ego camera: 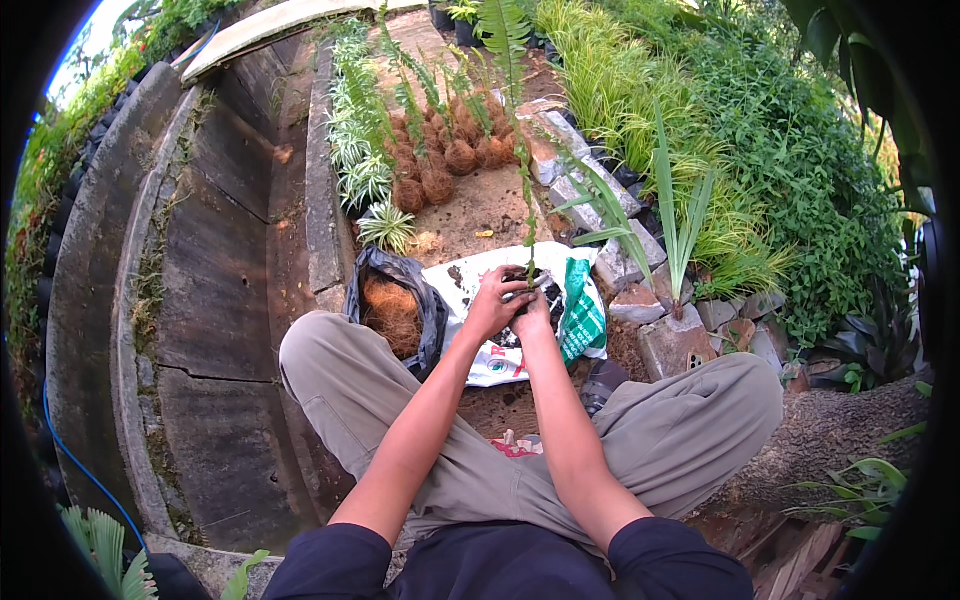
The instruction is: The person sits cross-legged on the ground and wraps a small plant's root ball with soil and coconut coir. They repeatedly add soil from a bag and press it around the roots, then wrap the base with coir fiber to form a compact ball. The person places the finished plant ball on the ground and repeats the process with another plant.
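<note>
My left hand (491, 304) and my right hand (532, 319) meet at the root end of a tall fern (529, 225), which stands upright between them. The left fingers curl around the base from the side, while the right hand cups it from below. My fingers hide most of the roots. Beneath both hands lies a flattened white and green plastic sack (457, 319), printed with writing and strewn with dark potting soil (553, 296). Just left of the sack is an open black plastic bag (431, 330) holding brown coconut fibre (390, 307).
Several fibre-wrapped root balls (460, 156) with ferns sit farther ahead. Variegated spider plants (364, 172) line a concrete drain (217, 262) on the left. On the right are stone blocks (585, 206), a phone (696, 361), a leafy cutting (675, 217) and a thick trunk (840, 435).
</note>
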`<state>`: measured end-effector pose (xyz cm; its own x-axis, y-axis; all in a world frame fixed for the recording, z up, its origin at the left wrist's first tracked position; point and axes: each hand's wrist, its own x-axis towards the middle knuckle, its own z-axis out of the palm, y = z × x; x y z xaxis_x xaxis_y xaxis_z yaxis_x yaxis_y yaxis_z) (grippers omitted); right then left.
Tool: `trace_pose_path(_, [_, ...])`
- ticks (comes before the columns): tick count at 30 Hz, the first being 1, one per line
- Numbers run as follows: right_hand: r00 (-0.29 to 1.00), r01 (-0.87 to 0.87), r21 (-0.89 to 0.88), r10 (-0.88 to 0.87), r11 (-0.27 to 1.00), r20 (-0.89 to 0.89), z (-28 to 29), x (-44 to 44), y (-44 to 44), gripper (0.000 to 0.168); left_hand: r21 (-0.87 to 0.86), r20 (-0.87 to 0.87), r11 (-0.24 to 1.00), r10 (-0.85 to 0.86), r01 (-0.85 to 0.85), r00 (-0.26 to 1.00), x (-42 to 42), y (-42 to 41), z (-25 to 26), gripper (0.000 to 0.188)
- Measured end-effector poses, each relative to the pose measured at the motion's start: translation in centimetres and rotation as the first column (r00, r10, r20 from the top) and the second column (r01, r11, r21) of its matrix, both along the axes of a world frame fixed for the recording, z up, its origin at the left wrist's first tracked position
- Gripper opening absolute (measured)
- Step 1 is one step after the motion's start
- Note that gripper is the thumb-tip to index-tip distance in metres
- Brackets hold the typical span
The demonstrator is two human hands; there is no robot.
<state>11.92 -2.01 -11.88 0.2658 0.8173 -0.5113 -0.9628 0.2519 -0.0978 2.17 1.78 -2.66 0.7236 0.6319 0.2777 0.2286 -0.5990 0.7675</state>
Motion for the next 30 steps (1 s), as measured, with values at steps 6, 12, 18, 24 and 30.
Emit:
trace_pose_path(6, [0.997, -0.045, -0.021, 0.046, 0.999, 0.055, 0.6, 0.3, 0.2, 0.039, -0.088, 0.015, 0.995, -0.037, 0.039, 0.999, 0.5, -0.4, 0.8, 0.030])
trace_pose_path(12, [0.986, -0.141, -0.198, 0.156, 0.970, 0.059, 7.2, -1.6, -0.2, 0.068, -0.150, 0.006, 0.978, 0.149, -0.147, 0.989, 0.0, 0.4, 0.3, 0.036])
trace_pose_path(18, [0.899, -0.184, -0.172, 0.237, 0.968, 0.369, 7.8, -3.0, 0.2, 0.087, -0.356, 0.024, 0.884, 0.332, -0.302, 0.943, 0.5, 0.8, 0.8, 0.040])
trace_pose_path(24, [0.878, -0.324, 0.005, 0.299, 0.946, 0.373, 10.0, -3.5, -0.6, 0.086, -0.478, 0.110, 0.771, 0.527, -0.420, 0.842, 0.7, 0.6, 2.6, 0.042])
trace_pose_path(30, [0.841, -0.451, 0.048, 0.407, 0.891, 0.355, 11.2, -3.1, -1.2, 0.090, -0.485, 0.095, 0.776, 0.505, -0.403, 0.858, 0.1, 2.0, 0.3, 0.044])
